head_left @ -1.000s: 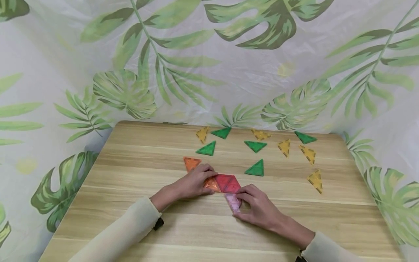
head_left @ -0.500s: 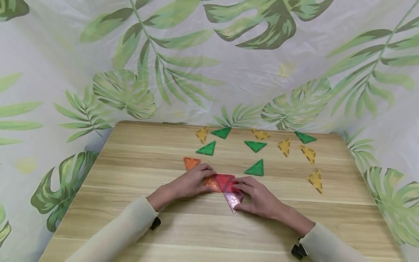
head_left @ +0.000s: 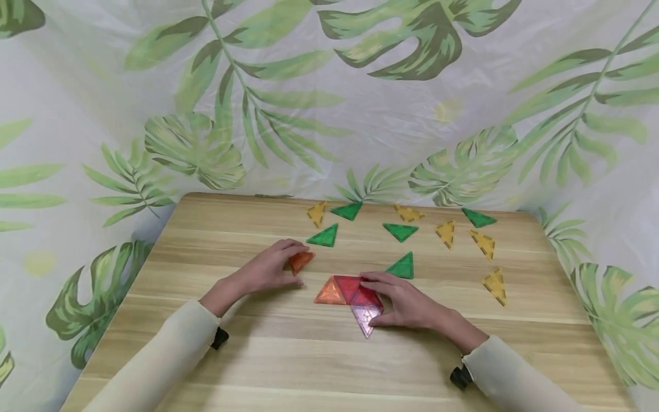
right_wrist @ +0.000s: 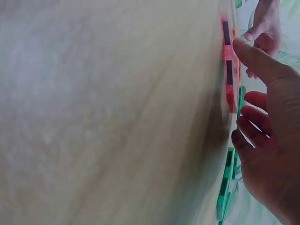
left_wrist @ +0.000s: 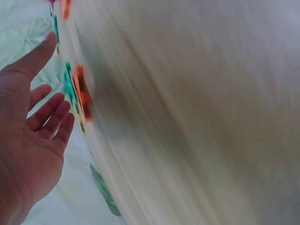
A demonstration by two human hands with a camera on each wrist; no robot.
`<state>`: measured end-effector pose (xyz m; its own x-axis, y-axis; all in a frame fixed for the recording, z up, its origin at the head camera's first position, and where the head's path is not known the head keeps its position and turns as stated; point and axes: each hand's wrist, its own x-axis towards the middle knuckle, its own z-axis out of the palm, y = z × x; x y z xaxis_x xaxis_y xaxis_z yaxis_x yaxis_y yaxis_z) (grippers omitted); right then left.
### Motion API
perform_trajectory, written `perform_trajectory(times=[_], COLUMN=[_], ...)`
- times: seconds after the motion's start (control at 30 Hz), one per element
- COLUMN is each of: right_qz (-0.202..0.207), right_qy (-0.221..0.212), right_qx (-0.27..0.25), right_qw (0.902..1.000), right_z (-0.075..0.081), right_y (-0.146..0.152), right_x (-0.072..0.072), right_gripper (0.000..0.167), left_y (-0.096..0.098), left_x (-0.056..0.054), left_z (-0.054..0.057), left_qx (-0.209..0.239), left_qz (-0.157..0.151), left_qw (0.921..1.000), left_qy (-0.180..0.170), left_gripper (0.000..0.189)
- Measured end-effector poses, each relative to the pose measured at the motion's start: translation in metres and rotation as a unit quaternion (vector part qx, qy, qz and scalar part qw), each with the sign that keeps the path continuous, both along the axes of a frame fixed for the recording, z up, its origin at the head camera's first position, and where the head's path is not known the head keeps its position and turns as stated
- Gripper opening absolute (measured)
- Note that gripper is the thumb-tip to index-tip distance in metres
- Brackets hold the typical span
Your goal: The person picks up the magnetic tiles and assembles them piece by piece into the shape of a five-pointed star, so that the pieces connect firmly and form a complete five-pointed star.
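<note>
My left hand (head_left: 270, 266) is over the left part of the table, thumb apart from the fingers, fingertips right at the loose orange triangular magnetic tile (head_left: 301, 262). In the left wrist view its fingers are loosely bent, with nothing between them and the thumb. My right hand (head_left: 412, 303) rests at a joined group of triangular tiles: an orange tile (head_left: 330, 292), two red tiles (head_left: 347, 284) and a pink tile (head_left: 364, 316) below. Its fingertips lie on the right-hand red tile, partly hiding it, and its thumb touches the pink one. The right wrist view shows those fingers gently bent.
Several green triangular tiles (head_left: 401, 232) and several yellow triangular tiles (head_left: 484, 244) lie scattered over the back and right of the wooden table (head_left: 247, 366). One green tile (head_left: 404, 266) lies just behind my right hand. A leaf-patterned cloth (head_left: 288, 114) hangs behind the table.
My left hand has left the joined orange tile and moved left and back to the loose orange one. My right hand slid slightly up onto the red tile, beside the pink one.
</note>
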<state>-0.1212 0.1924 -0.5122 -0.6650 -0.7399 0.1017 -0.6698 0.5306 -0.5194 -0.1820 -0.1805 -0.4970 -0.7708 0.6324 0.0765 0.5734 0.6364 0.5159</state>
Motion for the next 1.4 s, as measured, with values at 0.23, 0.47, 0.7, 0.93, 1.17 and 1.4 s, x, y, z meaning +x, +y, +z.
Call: perform_trajectory(times=[0.23, 0.47, 0.7, 0.93, 1.17, 1.4], right_qz=[0.008, 0.016, 0.019, 0.015, 0.012, 0.011], right_qy=[-0.006, -0.014, -0.021, -0.021, -0.024, -0.021], right_qx=[0.002, 0.02, 0.02, 0.018, 0.019, 0.014], right_qw=[0.9999, 0.9996, 0.9994, 0.9995, 0.9995, 0.9996], right_z=[-0.004, -0.002, -0.001, -0.004, -0.006, -0.006], right_y=[0.001, 0.0, 0.0, 0.001, 0.001, 0.0], right_x=[-0.002, -0.004, -0.003, -0.003, -0.003, -0.003], right_gripper=[0.085, 0.085, 0.086, 0.087, 0.087, 0.088], left_y=[-0.01, -0.009, -0.009, -0.006, 0.004, 0.016], left_x=[-0.014, -0.02, -0.023, -0.015, 0.009, 0.035], left_z=[-0.004, -0.007, -0.009, -0.005, 0.002, 0.002], left_qx=[-0.03, -0.035, -0.037, -0.02, -0.01, -0.009], left_qz=[-0.01, -0.023, -0.029, -0.026, -0.045, -0.077], left_qw=[0.9994, 0.9991, 0.9989, 0.9993, 0.9983, 0.9958], left_qy=[-0.013, -0.008, -0.004, 0.018, 0.036, 0.049], left_gripper=[0.074, 0.066, 0.061, 0.061, 0.059, 0.059])
